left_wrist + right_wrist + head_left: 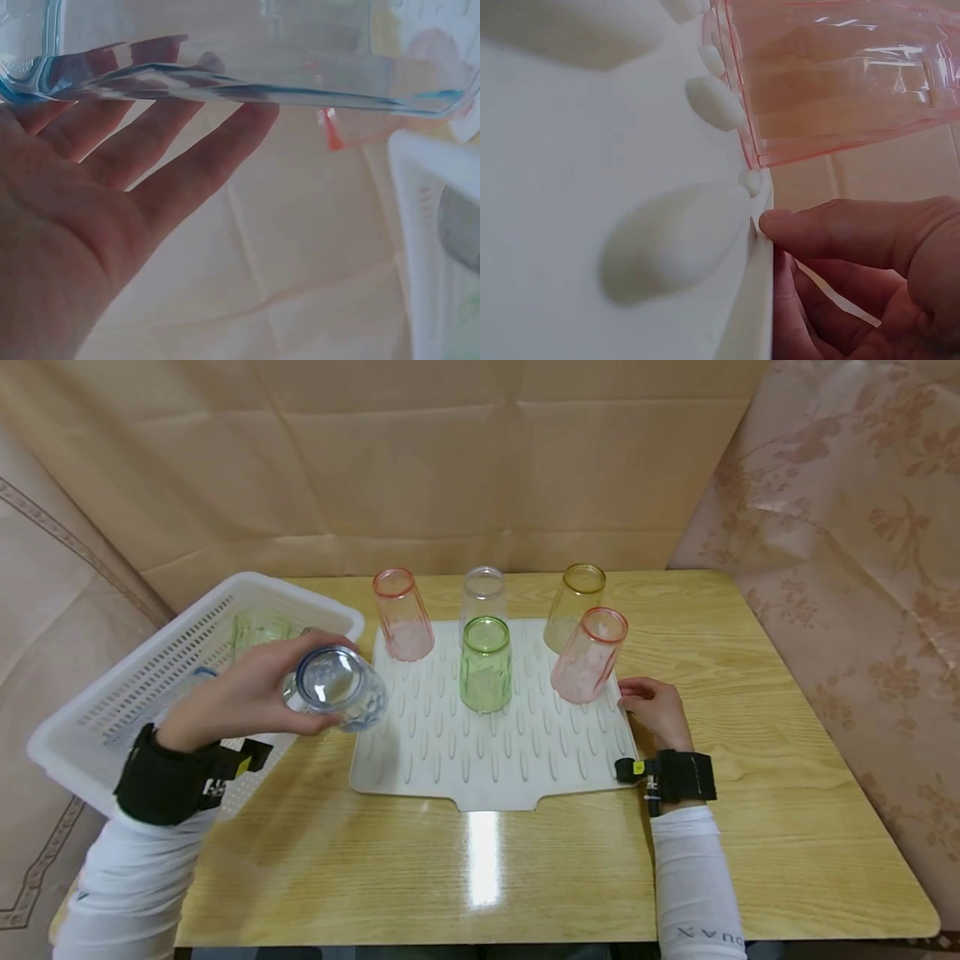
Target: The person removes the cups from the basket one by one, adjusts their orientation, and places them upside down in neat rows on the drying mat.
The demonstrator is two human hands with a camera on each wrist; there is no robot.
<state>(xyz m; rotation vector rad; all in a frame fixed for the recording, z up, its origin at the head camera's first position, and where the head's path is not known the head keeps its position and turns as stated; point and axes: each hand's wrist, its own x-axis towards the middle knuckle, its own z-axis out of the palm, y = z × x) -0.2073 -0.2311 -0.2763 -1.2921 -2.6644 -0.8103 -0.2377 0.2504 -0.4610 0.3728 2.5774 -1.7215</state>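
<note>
"So, what did we see in the left hand?"

"We saw a blue glass, left of the frame's middle. The fingers were spread and bent round its side. The white basket was to its left and the white mat to its right."

"And the right hand?"

"We saw its thumb and fingers pinch the mat's right edge, nearly together."

"What did we find on the mat?"

"We found a green glass mid-frame, a clear glass and a yellow glass higher up, and a pink glass on the upper left. Another pink glass was near the right edge."
</note>
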